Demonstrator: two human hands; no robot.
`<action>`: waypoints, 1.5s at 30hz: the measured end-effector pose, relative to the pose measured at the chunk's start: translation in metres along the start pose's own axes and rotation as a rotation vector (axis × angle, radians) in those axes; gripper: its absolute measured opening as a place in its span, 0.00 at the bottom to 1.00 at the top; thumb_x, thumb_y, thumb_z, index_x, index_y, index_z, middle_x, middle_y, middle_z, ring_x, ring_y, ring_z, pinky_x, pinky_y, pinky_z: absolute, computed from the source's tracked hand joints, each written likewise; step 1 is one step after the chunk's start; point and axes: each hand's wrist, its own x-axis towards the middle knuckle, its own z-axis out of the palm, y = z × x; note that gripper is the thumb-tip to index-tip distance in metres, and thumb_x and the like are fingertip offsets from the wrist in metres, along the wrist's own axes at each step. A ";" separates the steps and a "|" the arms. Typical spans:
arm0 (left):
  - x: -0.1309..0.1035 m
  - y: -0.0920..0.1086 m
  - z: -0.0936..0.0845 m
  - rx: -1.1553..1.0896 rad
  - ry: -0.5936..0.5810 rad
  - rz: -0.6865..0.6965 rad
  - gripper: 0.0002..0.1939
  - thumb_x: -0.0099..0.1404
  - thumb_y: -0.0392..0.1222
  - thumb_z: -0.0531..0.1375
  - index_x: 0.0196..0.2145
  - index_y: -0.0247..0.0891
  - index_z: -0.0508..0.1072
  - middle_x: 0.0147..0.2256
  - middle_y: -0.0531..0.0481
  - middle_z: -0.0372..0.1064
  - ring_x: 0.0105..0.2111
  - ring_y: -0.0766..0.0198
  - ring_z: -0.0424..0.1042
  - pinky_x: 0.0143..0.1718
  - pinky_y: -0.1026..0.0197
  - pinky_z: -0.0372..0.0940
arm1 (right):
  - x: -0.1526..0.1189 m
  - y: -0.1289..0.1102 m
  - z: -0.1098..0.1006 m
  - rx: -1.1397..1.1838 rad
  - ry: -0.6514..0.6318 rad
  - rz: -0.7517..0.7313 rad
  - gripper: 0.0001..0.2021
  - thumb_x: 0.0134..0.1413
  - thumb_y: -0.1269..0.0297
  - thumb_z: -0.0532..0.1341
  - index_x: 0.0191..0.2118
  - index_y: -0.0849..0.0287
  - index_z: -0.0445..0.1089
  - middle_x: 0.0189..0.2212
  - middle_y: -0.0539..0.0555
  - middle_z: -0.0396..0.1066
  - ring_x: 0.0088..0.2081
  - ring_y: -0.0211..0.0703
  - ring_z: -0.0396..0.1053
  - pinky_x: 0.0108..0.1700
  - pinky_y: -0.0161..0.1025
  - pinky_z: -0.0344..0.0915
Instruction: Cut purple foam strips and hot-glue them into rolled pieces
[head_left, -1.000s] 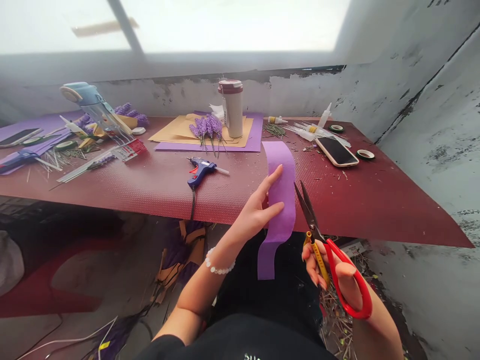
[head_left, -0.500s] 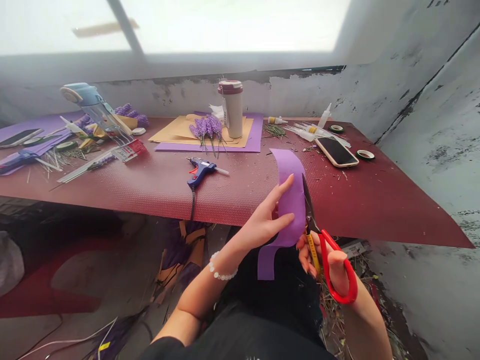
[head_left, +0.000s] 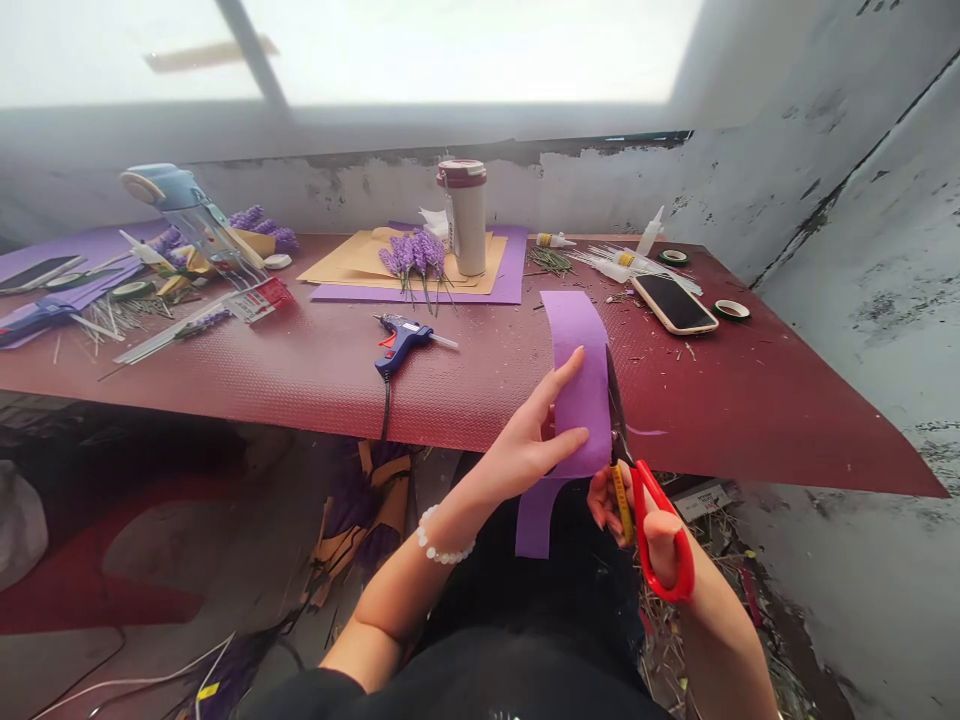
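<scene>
A curved strip of purple paper [head_left: 581, 335] hangs over the table's front edge, its lower end above my lap. My left hand [head_left: 536, 435] grips it from the left, two fingers on its face and the rest hidden behind. In my right hand [head_left: 649, 525] are red-handled scissors [head_left: 681, 560], their dark blades upright along the paper's right edge. Beside the handles, a yellow strip with markings [head_left: 622, 503] lies by the fingers of the same hand. A thin purple sliver [head_left: 646, 432] rests on the table to the right of the blades.
A blue glue gun [head_left: 403, 343] lies on the red table [head_left: 322, 375], its cord over the front edge. Behind it are lavender flowers [head_left: 414, 255] and a cup [head_left: 469, 225]. A phone [head_left: 675, 303] lies right, a bottle [head_left: 191, 215] leans left.
The scissors and my right hand have shifted slightly left. A thin purple sliver now shows on the table beside the blades. The paper's upper part stands a little straighter.
</scene>
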 end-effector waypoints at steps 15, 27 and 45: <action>-0.003 0.002 0.000 0.069 -0.022 0.022 0.41 0.65 0.40 0.64 0.72 0.42 0.54 0.73 0.49 0.50 0.74 0.44 0.39 0.73 0.43 0.48 | 0.002 0.010 0.006 0.030 0.054 0.045 0.45 0.29 0.11 0.46 0.28 0.53 0.62 0.16 0.44 0.57 0.16 0.34 0.50 0.16 0.34 0.50; -0.004 0.000 0.005 0.040 -0.011 0.033 0.41 0.65 0.39 0.64 0.72 0.44 0.55 0.71 0.47 0.54 0.72 0.45 0.49 0.68 0.47 0.59 | 0.001 0.006 0.011 -0.074 0.129 0.098 0.41 0.38 0.13 0.45 0.20 0.53 0.60 0.11 0.46 0.55 0.13 0.35 0.53 0.16 0.36 0.54; -0.004 -0.001 0.002 -0.019 -0.021 0.003 0.38 0.65 0.40 0.65 0.70 0.51 0.60 0.67 0.49 0.60 0.46 0.63 0.72 0.46 0.61 0.69 | -0.001 0.009 0.014 -0.107 0.136 0.101 0.39 0.46 0.16 0.44 0.18 0.52 0.56 0.10 0.46 0.54 0.12 0.34 0.50 0.15 0.35 0.49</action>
